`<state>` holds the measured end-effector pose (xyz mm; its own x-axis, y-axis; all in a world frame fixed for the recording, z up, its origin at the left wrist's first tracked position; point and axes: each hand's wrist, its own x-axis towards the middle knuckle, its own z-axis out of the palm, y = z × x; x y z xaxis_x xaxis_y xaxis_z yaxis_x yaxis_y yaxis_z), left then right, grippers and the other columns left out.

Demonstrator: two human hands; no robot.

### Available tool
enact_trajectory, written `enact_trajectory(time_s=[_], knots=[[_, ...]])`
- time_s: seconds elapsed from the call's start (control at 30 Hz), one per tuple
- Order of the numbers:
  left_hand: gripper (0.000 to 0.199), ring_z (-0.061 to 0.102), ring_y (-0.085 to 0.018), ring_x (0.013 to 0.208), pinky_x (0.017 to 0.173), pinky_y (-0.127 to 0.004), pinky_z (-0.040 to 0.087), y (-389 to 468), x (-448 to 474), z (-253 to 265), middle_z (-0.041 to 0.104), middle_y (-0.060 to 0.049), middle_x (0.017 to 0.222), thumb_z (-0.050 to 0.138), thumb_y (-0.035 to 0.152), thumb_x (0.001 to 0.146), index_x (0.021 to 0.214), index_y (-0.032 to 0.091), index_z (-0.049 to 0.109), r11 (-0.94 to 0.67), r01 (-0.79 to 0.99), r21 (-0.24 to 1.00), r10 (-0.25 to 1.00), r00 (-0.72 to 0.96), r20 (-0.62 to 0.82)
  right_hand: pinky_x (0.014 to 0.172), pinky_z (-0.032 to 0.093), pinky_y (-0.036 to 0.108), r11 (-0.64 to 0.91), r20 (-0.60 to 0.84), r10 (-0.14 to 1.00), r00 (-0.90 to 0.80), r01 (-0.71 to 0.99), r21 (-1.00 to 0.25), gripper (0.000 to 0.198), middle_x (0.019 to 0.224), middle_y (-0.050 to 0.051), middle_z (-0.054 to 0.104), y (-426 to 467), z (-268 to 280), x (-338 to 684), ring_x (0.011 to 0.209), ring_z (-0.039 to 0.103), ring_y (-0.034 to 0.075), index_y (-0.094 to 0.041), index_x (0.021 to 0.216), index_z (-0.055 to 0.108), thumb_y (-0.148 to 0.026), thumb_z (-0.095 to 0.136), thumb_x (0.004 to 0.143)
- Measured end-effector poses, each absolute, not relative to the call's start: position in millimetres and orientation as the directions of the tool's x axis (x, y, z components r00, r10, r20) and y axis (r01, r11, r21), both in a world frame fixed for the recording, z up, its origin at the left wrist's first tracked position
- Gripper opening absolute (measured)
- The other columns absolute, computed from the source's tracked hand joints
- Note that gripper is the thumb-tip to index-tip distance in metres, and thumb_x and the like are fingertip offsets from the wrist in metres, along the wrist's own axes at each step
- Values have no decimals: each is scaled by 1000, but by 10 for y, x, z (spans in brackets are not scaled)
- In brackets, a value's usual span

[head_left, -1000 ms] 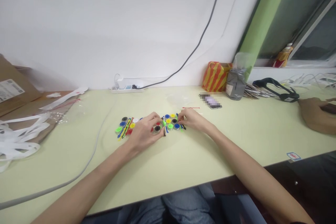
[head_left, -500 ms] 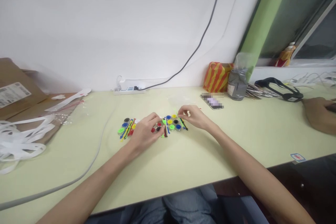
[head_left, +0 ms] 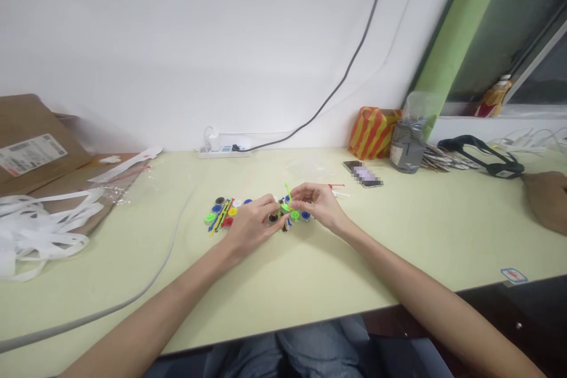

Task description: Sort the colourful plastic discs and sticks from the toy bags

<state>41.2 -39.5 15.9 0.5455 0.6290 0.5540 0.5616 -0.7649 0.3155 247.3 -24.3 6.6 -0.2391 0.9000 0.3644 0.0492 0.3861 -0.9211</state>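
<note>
My left hand (head_left: 253, 223) is closed at the fingertips on a small bright green round piece (head_left: 285, 208). My right hand (head_left: 319, 205) meets it from the right, thumb and forefinger pinched on a thin green stick (head_left: 287, 191) that points up beside the piece. Under and around the hands lie small round discs in several colours, such as a green disc (head_left: 209, 218), a yellow disc (head_left: 233, 211) and a blue disc (head_left: 306, 215). A bundle of thin coloured sticks (head_left: 222, 217) lies among the left discs. My hands partly hide the middle discs.
A power strip (head_left: 225, 154) with a black cable sits by the wall. Behind my right hand are a phone (head_left: 364, 175), a striped bag (head_left: 371, 133) and a grey bag (head_left: 407, 146). White strips (head_left: 44, 236) and cardboard lie left. Another person's hand (head_left: 547, 201) rests right.
My right hand has moved left from the right-hand discs to meet my left hand, with a green stick now upright at its fingertips. The view has shifted slightly.
</note>
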Motion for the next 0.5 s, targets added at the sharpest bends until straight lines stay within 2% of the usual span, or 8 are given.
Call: enact_trajectory(time_s=[0.13,0.3,0.5], knots=[[30,51,-11,59,56,-23,38,-381,400,148,58,0,70,57,40,94,78,18,69,-780,548,302,611,565,554,66,50,30,378,357,890,-283,20,-926,35,79,6,73,-241,36,2473,70,64,17,-16,81,74,-48,82,68],[29,61,-12,65,61,-24,44,-362,387,118,69,-2,73,56,37,96,80,22,74,-821,485,302,555,553,621,75,53,34,352,348,883,-314,-46,-935,36,88,7,75,-269,12,2434,81,67,20,-18,87,77,-50,80,70],[28,65,-13,63,61,-24,47,-343,368,63,73,-2,72,54,32,97,81,24,76,-826,507,247,530,548,647,77,53,33,344,344,879,-330,-60,-937,36,85,6,74,-265,-9,2403,80,67,20,-18,87,77,-50,79,72]])
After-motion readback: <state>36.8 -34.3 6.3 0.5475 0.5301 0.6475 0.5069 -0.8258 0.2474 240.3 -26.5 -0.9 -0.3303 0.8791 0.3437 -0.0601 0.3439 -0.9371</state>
